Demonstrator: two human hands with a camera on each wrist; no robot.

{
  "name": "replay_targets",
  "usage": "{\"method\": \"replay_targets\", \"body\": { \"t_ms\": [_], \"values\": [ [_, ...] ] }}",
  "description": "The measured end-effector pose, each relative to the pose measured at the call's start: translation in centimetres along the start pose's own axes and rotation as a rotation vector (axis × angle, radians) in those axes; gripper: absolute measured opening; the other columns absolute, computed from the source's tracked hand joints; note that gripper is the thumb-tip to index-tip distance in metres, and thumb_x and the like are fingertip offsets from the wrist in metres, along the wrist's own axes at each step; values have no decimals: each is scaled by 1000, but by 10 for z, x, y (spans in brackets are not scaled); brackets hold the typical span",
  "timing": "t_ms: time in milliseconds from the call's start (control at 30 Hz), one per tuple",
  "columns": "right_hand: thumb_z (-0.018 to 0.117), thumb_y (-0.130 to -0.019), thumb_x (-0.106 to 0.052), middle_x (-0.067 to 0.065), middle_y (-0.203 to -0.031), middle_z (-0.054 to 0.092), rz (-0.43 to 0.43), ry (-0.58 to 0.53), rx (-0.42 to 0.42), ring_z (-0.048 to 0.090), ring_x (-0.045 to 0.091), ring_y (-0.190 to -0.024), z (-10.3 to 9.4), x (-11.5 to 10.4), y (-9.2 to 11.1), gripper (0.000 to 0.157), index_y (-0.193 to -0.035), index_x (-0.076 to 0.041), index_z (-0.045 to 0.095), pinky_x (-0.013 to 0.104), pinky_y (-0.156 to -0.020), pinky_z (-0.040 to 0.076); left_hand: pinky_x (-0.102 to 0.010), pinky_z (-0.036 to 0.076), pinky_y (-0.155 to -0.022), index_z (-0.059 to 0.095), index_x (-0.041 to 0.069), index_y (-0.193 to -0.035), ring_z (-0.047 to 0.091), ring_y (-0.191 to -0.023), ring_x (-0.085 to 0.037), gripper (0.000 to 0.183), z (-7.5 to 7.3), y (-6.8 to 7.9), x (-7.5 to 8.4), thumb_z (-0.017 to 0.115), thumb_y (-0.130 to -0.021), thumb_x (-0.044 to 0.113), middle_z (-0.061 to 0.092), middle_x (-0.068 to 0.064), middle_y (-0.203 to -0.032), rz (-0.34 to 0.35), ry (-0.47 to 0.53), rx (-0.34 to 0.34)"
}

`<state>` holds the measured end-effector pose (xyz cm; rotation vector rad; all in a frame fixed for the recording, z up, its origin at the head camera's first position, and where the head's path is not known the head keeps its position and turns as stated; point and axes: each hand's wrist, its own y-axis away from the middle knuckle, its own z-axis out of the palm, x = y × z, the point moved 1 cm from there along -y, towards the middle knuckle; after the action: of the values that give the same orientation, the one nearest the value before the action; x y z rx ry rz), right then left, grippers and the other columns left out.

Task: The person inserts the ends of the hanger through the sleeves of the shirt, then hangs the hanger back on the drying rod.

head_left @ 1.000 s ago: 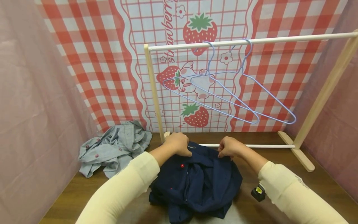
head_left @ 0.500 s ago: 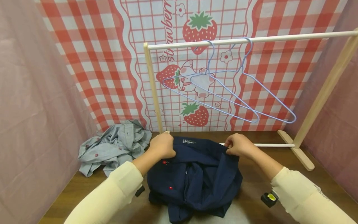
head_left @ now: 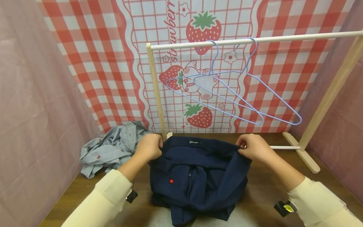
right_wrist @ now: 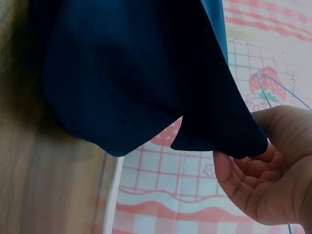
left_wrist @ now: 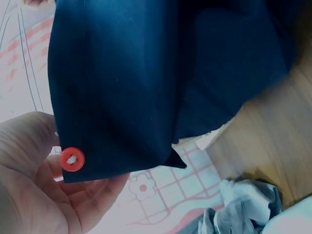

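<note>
A navy blue shirt (head_left: pixel 198 170) lies bunched on the table, its upper edge with a small label drawn up and stretched wide. My left hand (head_left: pixel 149 147) pinches the left corner of that edge; in the left wrist view a red button (left_wrist: pixel 72 159) sits at this corner beside the thumb. The opposite corner is pinched by my right hand (head_left: pixel 254 147), thumb and fingertips at the cloth's tip in the right wrist view. Another red button (head_left: pixel 171 181) shows on the shirt front. The lower part is folded under itself and partly hidden.
A grey shirt (head_left: pixel 113 151) with red buttons lies crumpled at the back left. Behind the navy shirt stands a wooden garment rack (head_left: pixel 326 94), two blue wire hangers (head_left: pixel 227 80) on its white rod. Pink curtains (head_left: pixel 37 110) flank the table (head_left: pixel 263 201).
Both hands have moved apart, the left one leftward and the right one rightward. The shirt's upper edge has been spread out between them, and its label has come into view.
</note>
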<state>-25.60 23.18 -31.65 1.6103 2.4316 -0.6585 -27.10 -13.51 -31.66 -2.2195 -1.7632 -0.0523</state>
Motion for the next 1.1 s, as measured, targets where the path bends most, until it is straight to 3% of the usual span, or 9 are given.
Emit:
{"method": "replay_targets", "body": {
  "t_ms": [333, 500, 633, 733, 800, 867, 1100],
  "values": [
    [72, -72, -2, 4, -69, 63, 14, 97, 184, 59, 23, -65, -14, 18, 8, 10, -80, -2, 66, 42, -61, 46, -43, 51, -64, 66, 14, -76, 61, -76, -27, 25, -8, 0, -11, 59, -65, -7, 63, -3, -80, 51, 23, 178],
    [71, -73, -1, 10, -71, 64, 14, 132, 302, 60, 29, -65, -19, 25, 11, 10, -82, 0, 66, 47, -60, 47, -41, 50, -63, 65, 12, -73, 60, -72, -27, 21, -9, -2, -9, 58, -68, -8, 59, -3, -76, 125, 32, 335],
    [69, -73, 1, 17, -74, 64, 3, 161, 444, 59, 34, -65, -21, 26, 11, 13, -84, 4, 66, 51, -59, 46, -40, 50, -58, 66, 9, -74, 60, -69, -27, 21, -13, -7, -3, 58, -71, -10, 58, -4, -75, 205, 25, 481],
    [69, -72, 1, 19, -75, 63, -6, 171, 527, 59, 36, -66, -21, 28, 11, 14, -85, 5, 66, 52, -58, 45, -42, 50, -55, 68, 8, -77, 61, -71, -29, 22, -16, -10, 1, 58, -72, -11, 60, -5, -77, 227, 13, 545],
    [69, -72, 1, 18, -75, 62, -11, 173, 535, 58, 36, -66, -20, 29, 12, 15, -86, 4, 65, 52, -57, 44, -43, 50, -54, 68, 9, -81, 62, -73, -28, 23, -18, -11, 3, 59, -71, -10, 62, -4, -80, 217, 14, 540],
    [70, -71, 0, 16, -73, 61, -16, 180, 516, 57, 34, -63, -18, 31, 14, 15, -85, 2, 65, 51, -56, 43, -43, 50, -54, 68, 10, -84, 63, -76, -28, 25, -19, -10, 4, 60, -71, -9, 65, -4, -83, 203, 28, 494],
    [73, -71, -1, 12, -73, 62, -3, 185, 379, 59, 30, -65, -12, 37, 28, 14, -83, -1, 65, 49, -58, 45, -32, 46, -55, 68, 10, -98, 60, -74, -20, 37, -11, 1, 6, 59, -67, -8, 65, -2, -88, 173, 123, 189]
  ]
}}
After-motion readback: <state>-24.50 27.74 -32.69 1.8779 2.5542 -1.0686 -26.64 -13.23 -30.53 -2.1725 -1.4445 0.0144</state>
